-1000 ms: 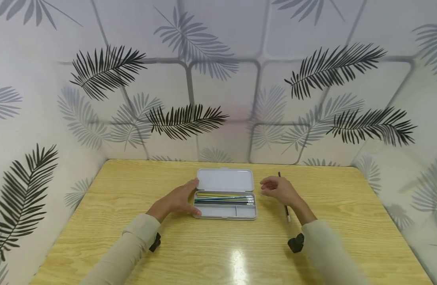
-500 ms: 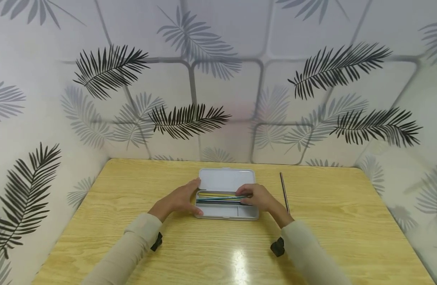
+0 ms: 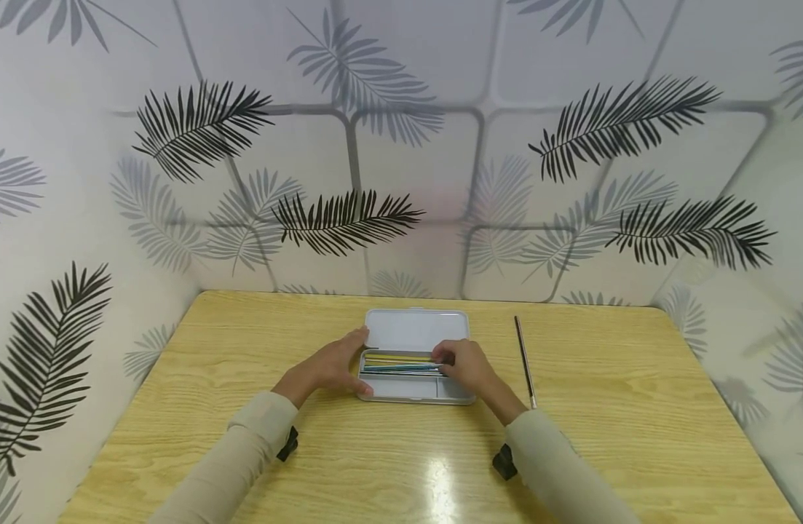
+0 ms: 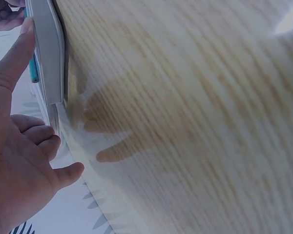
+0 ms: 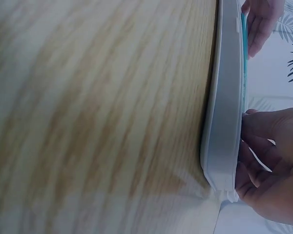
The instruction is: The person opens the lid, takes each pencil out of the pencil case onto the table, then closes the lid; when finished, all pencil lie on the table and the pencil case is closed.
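A light grey pencil case [image 3: 394,389] lies with its lid [image 3: 414,329] folded back, holding several pencils in its rear compartment. My left hand [image 3: 332,364] spans the case's left end. Its thumb lies on the front rim and its fingers are near the lid hinge; in the left wrist view the other fingers hang loosely. My right hand [image 3: 469,364] reaches into the case's right side. Its curled thumb and fingers pinch the end of a teal pencil [image 3: 401,368], also seen at the rim in the right wrist view. The hand hides the pencil ends.
One dark pencil [image 3: 524,356] lies on the wooden table [image 3: 375,451], right of the case and beside the right forearm. Behind the table stands a wall [image 3: 434,262] with a leaf pattern. Black wrist devices [image 3: 504,462] sit at both sleeves.
My right hand has moved left from near the loose dark pencil into the case. The teal pencil has shifted slightly toward the front. My left hand keeps its place.
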The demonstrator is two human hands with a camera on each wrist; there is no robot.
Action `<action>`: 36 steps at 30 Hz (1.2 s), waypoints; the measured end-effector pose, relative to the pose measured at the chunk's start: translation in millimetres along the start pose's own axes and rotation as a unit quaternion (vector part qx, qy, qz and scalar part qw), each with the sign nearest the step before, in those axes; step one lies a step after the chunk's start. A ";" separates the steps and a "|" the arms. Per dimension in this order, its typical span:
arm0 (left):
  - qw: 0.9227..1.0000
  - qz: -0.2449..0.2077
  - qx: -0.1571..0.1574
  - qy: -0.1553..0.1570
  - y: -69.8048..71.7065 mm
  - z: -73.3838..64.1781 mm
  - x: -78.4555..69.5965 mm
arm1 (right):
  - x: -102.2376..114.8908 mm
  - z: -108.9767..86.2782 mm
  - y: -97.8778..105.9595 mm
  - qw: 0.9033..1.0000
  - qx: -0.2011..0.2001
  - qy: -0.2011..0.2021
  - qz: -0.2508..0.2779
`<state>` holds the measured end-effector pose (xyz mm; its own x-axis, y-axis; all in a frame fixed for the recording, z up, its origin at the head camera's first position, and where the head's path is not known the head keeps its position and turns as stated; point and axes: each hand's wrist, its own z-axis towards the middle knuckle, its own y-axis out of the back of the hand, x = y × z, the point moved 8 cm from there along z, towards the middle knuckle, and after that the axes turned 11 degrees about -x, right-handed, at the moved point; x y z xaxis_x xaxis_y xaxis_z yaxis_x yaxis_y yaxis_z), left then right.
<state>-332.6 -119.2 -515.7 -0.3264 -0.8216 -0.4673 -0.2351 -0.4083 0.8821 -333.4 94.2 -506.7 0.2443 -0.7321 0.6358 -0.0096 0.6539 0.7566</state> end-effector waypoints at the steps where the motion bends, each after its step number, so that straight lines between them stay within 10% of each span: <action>1: 1.000 0.000 0.000 0.000 -0.1 0.3 -0.1 | 0.6 -0.2 0.0 1.000 0.000 0.002 -0.002; 18: 1.000 -0.004 0.002 -0.001 -1.6 -0.4 0.4 | 11.2 -2.2 24.2 0.996 -0.031 0.074 0.032; 36: 1.000 -0.002 0.003 -0.001 -1.2 0.2 0.4 | -48.7 -14.1 94.0 0.980 0.006 -0.052 0.190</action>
<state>-332.6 -118.9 -516.9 -0.3268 -0.8199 -0.4701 -0.2421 -0.4082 0.8802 -332.5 194.1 -468.8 0.1202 -0.4514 0.8842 -0.0925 0.8817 0.4627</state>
